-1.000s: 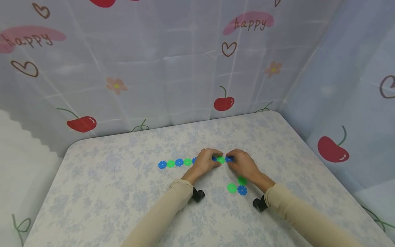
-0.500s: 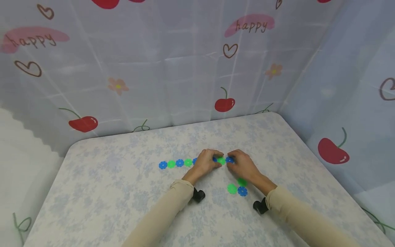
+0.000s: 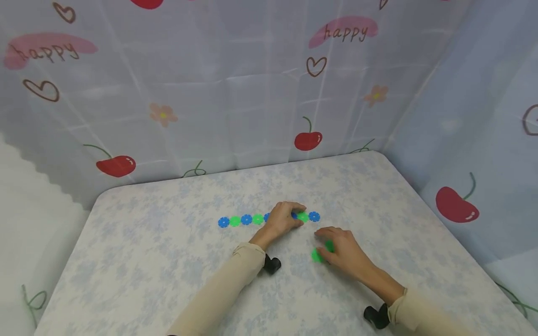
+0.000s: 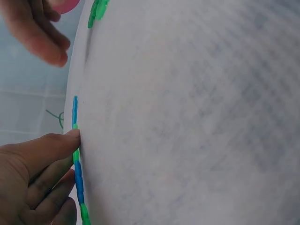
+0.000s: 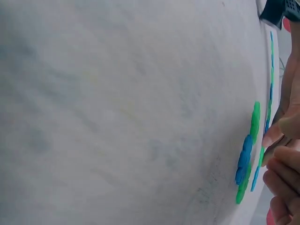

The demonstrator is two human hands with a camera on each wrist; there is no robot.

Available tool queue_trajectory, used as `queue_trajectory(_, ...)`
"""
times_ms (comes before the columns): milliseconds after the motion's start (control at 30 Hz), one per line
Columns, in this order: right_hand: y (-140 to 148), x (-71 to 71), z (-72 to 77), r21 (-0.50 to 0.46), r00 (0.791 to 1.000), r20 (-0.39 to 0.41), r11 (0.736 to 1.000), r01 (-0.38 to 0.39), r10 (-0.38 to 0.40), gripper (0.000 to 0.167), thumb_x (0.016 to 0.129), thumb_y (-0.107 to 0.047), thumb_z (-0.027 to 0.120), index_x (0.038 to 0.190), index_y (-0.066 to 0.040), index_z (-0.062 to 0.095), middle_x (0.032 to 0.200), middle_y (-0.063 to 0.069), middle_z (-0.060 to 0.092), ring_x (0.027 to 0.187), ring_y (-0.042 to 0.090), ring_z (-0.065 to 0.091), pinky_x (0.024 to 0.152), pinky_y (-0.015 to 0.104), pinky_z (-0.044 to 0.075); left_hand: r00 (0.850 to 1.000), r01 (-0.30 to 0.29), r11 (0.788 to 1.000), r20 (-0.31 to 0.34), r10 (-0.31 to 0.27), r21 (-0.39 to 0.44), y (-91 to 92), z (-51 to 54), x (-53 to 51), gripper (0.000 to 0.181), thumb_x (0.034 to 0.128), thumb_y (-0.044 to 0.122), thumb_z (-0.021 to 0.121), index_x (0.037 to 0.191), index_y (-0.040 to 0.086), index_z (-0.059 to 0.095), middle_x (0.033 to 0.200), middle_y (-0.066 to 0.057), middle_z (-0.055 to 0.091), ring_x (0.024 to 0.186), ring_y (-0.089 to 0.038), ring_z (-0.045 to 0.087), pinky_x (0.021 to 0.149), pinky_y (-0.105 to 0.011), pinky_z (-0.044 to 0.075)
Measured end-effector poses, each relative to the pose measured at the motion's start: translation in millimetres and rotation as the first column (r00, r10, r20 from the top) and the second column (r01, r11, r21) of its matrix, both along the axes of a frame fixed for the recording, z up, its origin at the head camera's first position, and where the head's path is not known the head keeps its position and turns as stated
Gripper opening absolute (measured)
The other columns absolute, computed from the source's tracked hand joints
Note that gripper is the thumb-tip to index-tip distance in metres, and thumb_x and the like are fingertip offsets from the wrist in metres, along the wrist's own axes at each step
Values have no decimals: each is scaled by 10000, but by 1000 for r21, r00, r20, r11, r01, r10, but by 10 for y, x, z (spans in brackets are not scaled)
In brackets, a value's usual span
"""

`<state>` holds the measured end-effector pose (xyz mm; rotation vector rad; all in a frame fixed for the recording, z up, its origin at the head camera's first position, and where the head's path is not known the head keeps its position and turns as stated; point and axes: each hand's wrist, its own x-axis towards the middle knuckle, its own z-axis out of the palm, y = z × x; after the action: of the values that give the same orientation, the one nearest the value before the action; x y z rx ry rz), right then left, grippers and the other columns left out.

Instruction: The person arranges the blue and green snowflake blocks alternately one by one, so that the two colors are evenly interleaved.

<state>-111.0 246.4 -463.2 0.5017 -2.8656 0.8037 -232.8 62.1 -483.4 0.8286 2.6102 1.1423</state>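
Observation:
A straight row of blue and green notched plastic discs, alternating in colour, lies on the table. My left hand [image 3: 279, 223] covers part of it and pinches a green disc [image 3: 302, 217] near its right end, thumb on the near edge. The blue end disc [image 3: 314, 216] sits just beyond my fingertips. My right hand [image 3: 346, 252] hovers over a small group of discs, fingers loosely bent and holding nothing. Two green discs [image 3: 317, 255] of that group show in the head view; its blue disc [image 5: 243, 159] shows only in the right wrist view.
The table [image 3: 147, 261] has a pale floral cover. Behind it hangs a white curtain [image 3: 235, 102] printed with cherries, and another stretch hangs along the right side. A black wrist camera [image 3: 272, 265] is on the left wrist, another [image 3: 376, 316] on the right.
My right hand has let go of the blue end disc and moved back toward me, over the small group. My left hand keeps its pinch on the row.

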Motion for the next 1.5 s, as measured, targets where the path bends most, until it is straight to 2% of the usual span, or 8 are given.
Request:
queue_trajectory(200, -11, 204, 17, 150, 1000, 10, 988, -27, 26, 427, 807, -175, 816, 1200, -62, 690, 1227, 72, 655, 1130, 281, 602, 966, 538, 417, 1000, 6, 999, -25, -7, -36, 40, 44, -15, 425, 849, 143, 790, 1259, 108, 684, 1214, -22, 685, 1113, -165, 632, 906, -293, 523)
queue_trajectory(367, -50, 253, -14, 212, 999, -2, 977, -31, 32, 404, 799, -163, 821, 1173, -72, 698, 1204, 62, 661, 1100, 251, 611, 951, 521, 417, 999, 7, 1000, -34, -8, -24, 76, 77, -23, 454, 831, 178, 812, 1259, 99, 683, 1240, -32, 673, 1165, -199, 608, 962, -341, 501)
queue_trajectory(567, -50, 240, -24, 214, 998, -26, 976, -51, 58, 352, 799, -132, 818, 1132, -86, 716, 1162, 58, 677, 1055, 237, 623, 927, 497, 423, 999, 18, 999, -37, -17, 27, 161, 67, -44, 449, 828, 176, 814, 1255, 113, 690, 1255, -18, 666, 1225, -212, 571, 1006, -354, 473)
queue_trajectory(767, -42, 208, -41, 209, 990, -59, 971, -113, 127, 297, 801, -103, 813, 1089, -102, 740, 1097, 38, 689, 999, 216, 628, 908, 455, 435, 999, 42, 998, 7, -42, 45, 231, 86, -33, 442, 841, 143, 798, 1266, 110, 683, 1272, -15, 657, 1246, -214, 552, 1016, -362, 465)
queue_trajectory(900, -54, 195, -49, 173, 985, -73, 974, -144, 158, 271, 802, -83, 810, 1063, -108, 740, 1055, 5, 675, 949, 183, 623, 876, 426, 439, 999, 39, 999, 20, -40, 37, 248, 94, -21, 434, 855, 136, 783, 1276, 115, 678, 1280, -12, 651, 1245, -213, 553, 1010, -361, 470)
queue_trajectory(1033, -77, 199, -69, 146, 977, -93, 974, -175, 189, 288, 796, -60, 811, 1070, -99, 731, 1051, 4, 643, 901, 152, 617, 836, 410, 451, 999, 38, 999, 19, -39, 23, 232, 51, -29, 426, 856, 146, 783, 1270, 127, 682, 1261, -6, 662, 1207, -195, 580, 985, -337, 487)
queue_trajectory(1233, -71, 202, -95, 175, 965, -153, 967, -185, 213, 305, 781, -62, 820, 1075, -74, 738, 1067, 37, 650, 898, 156, 621, 799, 395, 462, 999, 42, 999, 8, -42, 3, 243, 3, -33, 420, 856, 134, 782, 1264, 120, 683, 1240, -16, 673, 1160, -187, 609, 957, -321, 500)
queue_trajectory(1500, -40, 221, -73, 218, 968, -131, 959, -181, 213, 305, 803, -95, 808, 1097, -54, 739, 1095, 46, 676, 970, 182, 628, 822, 390, 470, 999, 37, 999, -13, -37, -26, 318, 20, -20, 400, 849, 126, 787, 1239, 114, 700, 1217, -15, 685, 1156, -189, 613, 956, -311, 501)
